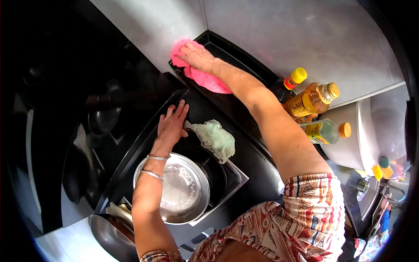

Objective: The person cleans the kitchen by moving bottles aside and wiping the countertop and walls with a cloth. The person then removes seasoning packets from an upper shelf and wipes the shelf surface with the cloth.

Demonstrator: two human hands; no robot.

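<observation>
A bright pink cloth [205, 81] lies bunched over the near edge of a black tray [244, 61] against the wall. My right hand [196, 56] presses on it, fingers on the cloth at the tray's left end. My left hand [173, 121], with bangles at the wrist, rests fingers spread on the black counter [192, 107], empty. Just right of it, a pale green cloth [216, 139] lies crumpled at the stove's back edge. Below my left hand a shiny metal pan [181, 187] sits on the stove [235, 177], partly behind my left forearm.
Bottles with yellow and orange caps, among them an oil bottle [305, 102] and a green-labelled bottle [325, 131], stand right of my right arm. A large white container [349, 139] is beyond them. Another pan [109, 238] sits at the lower left.
</observation>
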